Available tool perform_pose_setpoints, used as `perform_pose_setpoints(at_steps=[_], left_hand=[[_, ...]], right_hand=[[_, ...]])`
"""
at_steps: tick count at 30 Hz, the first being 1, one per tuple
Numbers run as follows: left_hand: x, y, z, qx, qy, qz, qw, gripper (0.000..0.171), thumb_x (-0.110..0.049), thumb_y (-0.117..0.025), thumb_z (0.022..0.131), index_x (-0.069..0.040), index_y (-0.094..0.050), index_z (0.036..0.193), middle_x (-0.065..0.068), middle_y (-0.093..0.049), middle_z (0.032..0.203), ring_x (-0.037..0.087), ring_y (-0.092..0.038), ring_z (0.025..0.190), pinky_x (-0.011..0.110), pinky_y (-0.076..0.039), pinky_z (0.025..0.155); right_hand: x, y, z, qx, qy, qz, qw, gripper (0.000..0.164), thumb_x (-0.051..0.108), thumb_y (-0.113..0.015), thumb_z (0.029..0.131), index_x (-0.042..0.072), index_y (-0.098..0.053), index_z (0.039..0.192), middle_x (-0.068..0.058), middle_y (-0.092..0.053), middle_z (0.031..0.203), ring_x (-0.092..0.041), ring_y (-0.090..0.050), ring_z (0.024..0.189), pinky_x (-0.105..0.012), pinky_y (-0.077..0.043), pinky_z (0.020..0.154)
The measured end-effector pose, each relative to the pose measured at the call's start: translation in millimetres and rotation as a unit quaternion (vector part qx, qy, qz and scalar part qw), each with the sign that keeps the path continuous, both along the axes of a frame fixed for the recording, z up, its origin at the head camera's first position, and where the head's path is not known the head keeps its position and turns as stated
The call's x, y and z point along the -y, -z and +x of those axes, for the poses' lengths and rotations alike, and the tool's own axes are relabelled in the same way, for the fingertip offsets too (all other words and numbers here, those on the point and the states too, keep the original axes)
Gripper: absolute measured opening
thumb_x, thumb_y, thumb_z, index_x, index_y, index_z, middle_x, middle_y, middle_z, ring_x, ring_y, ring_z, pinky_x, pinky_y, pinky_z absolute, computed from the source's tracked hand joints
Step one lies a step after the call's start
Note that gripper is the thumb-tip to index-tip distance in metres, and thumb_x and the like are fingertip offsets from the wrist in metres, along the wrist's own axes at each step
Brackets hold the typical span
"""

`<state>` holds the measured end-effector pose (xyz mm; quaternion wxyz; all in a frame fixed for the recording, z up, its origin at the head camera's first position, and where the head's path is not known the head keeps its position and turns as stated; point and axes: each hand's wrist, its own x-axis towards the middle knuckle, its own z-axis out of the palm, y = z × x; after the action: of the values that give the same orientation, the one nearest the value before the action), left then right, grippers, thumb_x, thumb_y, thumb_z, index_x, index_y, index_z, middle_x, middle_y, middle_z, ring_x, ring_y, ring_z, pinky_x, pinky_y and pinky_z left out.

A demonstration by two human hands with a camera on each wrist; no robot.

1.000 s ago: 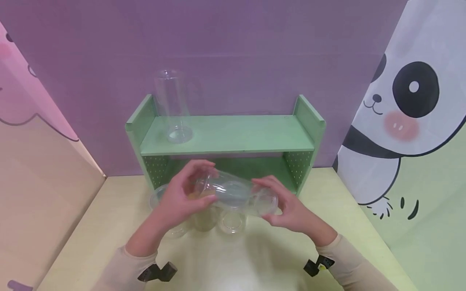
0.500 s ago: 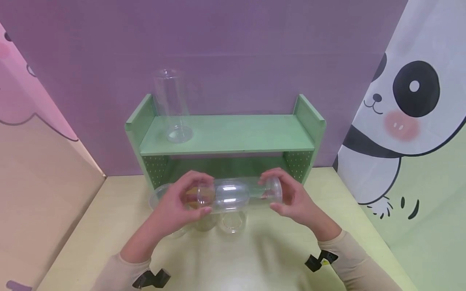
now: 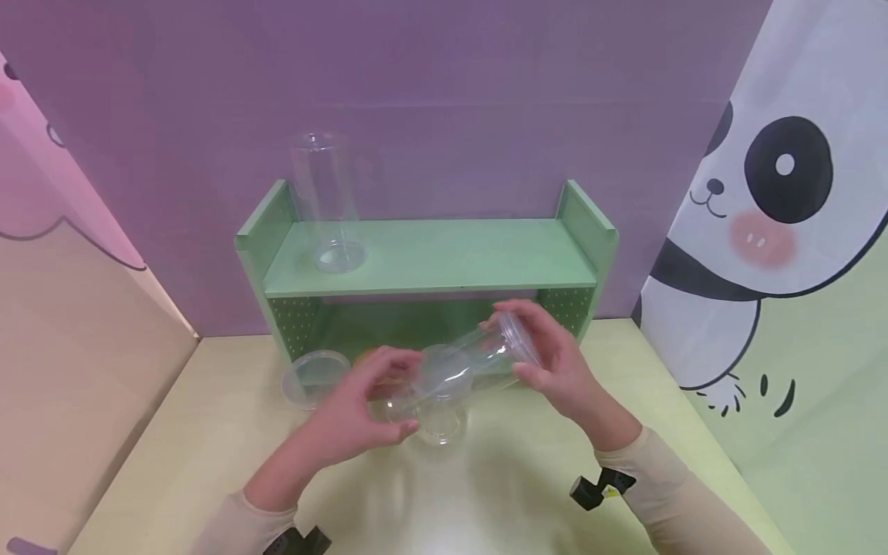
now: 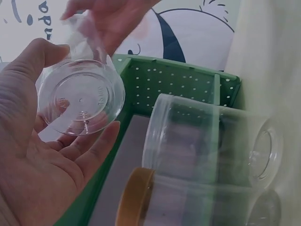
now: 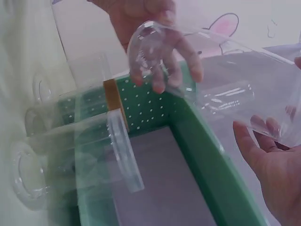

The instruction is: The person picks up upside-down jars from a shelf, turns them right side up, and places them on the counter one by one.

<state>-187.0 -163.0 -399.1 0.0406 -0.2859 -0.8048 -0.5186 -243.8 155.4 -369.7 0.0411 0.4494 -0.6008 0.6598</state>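
Note:
Both hands hold a tall clear plastic jar (image 3: 458,371) in the air before the shelf, tilted so its right end is higher. My right hand (image 3: 562,378) grips the rim end, thumb below and fingers over the top. Around the base end curl the thumb and fingers of my left hand (image 3: 361,405); the left wrist view shows the round jar base (image 4: 81,96) between them. Just beneath stand more clear jars on the table, one with a translucent lid (image 5: 126,148) and one with an orange-brown lid (image 4: 134,197), partly hidden in the head view.
A green two-tier shelf (image 3: 430,258) stands at the back of the pale table (image 3: 229,401). On its upper board, at the left, is another clear jar (image 3: 326,204). A jar with a round clear lid (image 3: 317,378) stands at the shelf's front left.
The held jar has swung from left end higher, through level, to right end higher. My right hand rose lately, while my left hand came down slightly. The shelf jar stayed put.

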Motion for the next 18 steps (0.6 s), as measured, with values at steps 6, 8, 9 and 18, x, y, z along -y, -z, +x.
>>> perform_pose_setpoints(at_steps=[6,8,9,18], left_hand=[[-7,10.3,2.1,0.010,0.031,0.028,0.9991,0.084,0.003,-0.091,0.080,-0.012,-0.056,0.155,0.012,-0.062,0.147,0.030,-0.066,0.131,0.038,-0.057,0.113],[-10,13.9,2.7,0.016,0.036,0.031,0.9987,0.086,0.003,-0.091,0.080,-0.010,-0.054,0.156,0.014,-0.062,0.146,0.031,-0.066,0.131,0.038,-0.057,0.113],[-12,16.1,2.7,0.018,0.040,0.032,0.9985,0.086,0.003,-0.091,0.080,-0.009,-0.053,0.156,0.015,-0.062,0.146,0.032,-0.065,0.132,0.038,-0.057,0.113],[-28,39.6,1.7,0.052,0.063,0.031,0.9962,0.085,-0.005,-0.092,0.084,-0.014,-0.048,0.156,0.007,-0.062,0.141,0.028,-0.067,0.132,0.039,-0.057,0.113]], right_hand=[[11,-11.3,4.0,-0.014,-0.001,0.006,1.000,0.067,0.032,-0.086,0.099,-0.005,-0.056,0.146,-0.013,-0.072,0.134,-0.030,-0.071,0.123,-0.038,-0.060,0.105],[14,-14.4,6.2,-0.016,-0.002,0.008,1.000,0.068,0.031,-0.087,0.098,-0.006,-0.056,0.145,-0.014,-0.072,0.132,-0.031,-0.070,0.125,-0.036,-0.058,0.106],[16,-15.4,7.0,-0.016,-0.003,0.011,1.000,0.067,0.029,-0.087,0.097,-0.007,-0.056,0.144,-0.015,-0.072,0.131,-0.032,-0.070,0.124,-0.036,-0.058,0.107],[27,-23.9,14.7,-0.007,0.014,0.089,0.996,0.058,-0.001,-0.082,0.082,0.000,-0.065,0.138,-0.016,-0.072,0.125,-0.032,-0.069,0.117,-0.032,-0.060,0.098]])
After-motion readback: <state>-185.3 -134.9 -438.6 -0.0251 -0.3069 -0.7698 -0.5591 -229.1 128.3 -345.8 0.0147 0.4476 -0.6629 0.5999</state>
